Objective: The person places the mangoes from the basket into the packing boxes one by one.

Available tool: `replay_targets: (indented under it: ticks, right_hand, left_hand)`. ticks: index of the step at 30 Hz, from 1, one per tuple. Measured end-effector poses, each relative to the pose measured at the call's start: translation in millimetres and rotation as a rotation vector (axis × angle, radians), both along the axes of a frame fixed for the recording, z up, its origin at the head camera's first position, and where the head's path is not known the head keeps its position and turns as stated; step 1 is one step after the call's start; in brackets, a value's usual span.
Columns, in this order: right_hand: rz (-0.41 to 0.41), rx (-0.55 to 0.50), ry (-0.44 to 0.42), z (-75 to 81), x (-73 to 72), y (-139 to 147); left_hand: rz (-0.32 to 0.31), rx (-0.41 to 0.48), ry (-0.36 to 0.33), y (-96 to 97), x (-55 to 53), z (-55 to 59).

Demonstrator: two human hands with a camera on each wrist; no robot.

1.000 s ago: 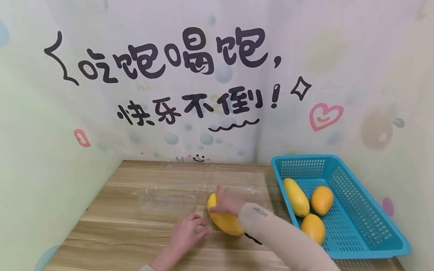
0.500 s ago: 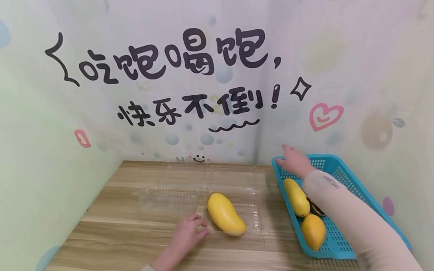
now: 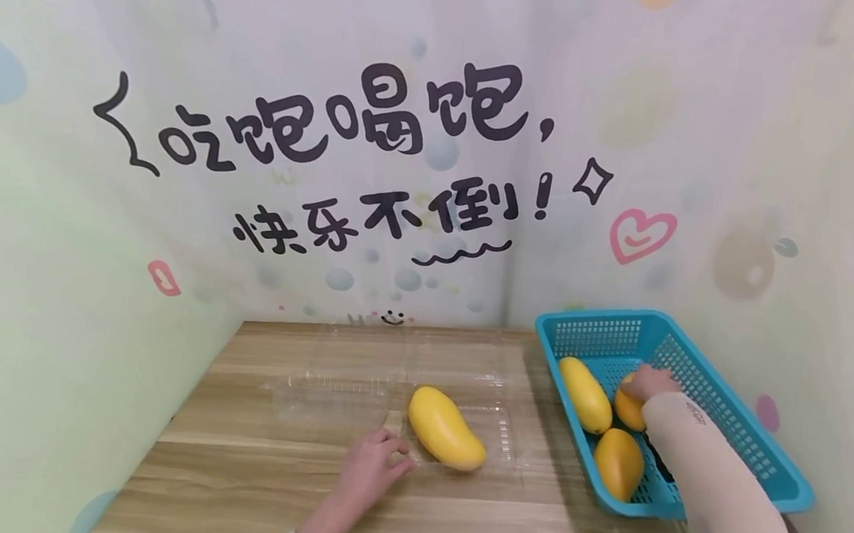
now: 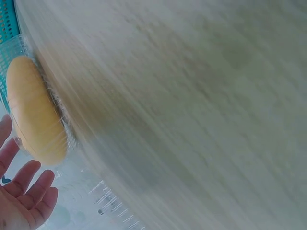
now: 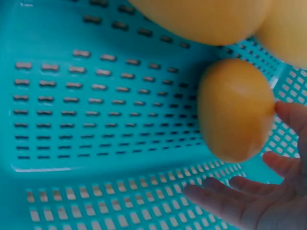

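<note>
My right hand (image 3: 653, 384) reaches into the blue basket over a small orange-yellow mango (image 5: 236, 110). In the right wrist view a fingertip meets the mango's side, while the other fingers (image 5: 218, 196) spread loosely beside it. A long yellow mango (image 3: 445, 429) lies in the right-hand clear plastic container (image 3: 500, 442), whose lid stands raised behind. My left hand (image 3: 366, 479) rests at this container's near left corner, its fingers relaxed; the left wrist view shows the fingers (image 4: 36, 191) gently bent beside the container. Whether they press on its rim is hard to tell.
The blue basket (image 3: 766, 475) stands at the table's right side. It also holds a long yellow mango (image 3: 585, 396) and another orange-yellow mango (image 3: 619, 466). A second clear container (image 3: 331, 399) sits left of the first. A printed cloth wall (image 3: 396, 297) borders the table's back.
My right hand let go of the long mango in the container, moved right over the basket's far left corner, then down to the small mango. My left hand has stayed in place.
</note>
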State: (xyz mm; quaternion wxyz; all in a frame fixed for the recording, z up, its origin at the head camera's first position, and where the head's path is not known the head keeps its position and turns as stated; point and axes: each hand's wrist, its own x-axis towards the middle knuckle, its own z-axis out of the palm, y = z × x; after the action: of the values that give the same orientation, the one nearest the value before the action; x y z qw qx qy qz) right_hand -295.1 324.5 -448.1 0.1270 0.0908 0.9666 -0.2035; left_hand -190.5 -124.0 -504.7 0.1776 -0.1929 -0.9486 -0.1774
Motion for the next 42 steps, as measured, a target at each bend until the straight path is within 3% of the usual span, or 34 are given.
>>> replay_targets:
  ticks: [10,16,21,28,32,42]
  right_hand:
    - [0.013,-0.076,0.04,-21.8,-3.5,4.0]
    - [-0.028,-0.123,0.001,-25.1,-0.4,9.1]
    - [-0.074,-0.17,-0.03,-25.6,2.8,10.1]
    - [-0.027,-0.126,-0.036,-28.4,-1.8,9.1]
    - [-0.017,-0.109,-0.054,-15.4,-2.3,7.3]
    - [0.004,-0.181,-0.047,37.2,-4.7,1.0]
  left_hand:
    - [-0.012,0.007,0.058,0.4,1.2,0.4]
    - [-0.006,0.001,0.021,1.4,0.7,0.6]
    - [-0.018,0.005,0.036,1.3,-0.5,0.9]
    - [-0.007,0.004,0.019,2.3,0.2,1.1]
    - [0.009,-0.011,-0.004,3.9,1.1,3.0]
    - [0.006,-0.003,0.003,4.2,-2.0,2.7]
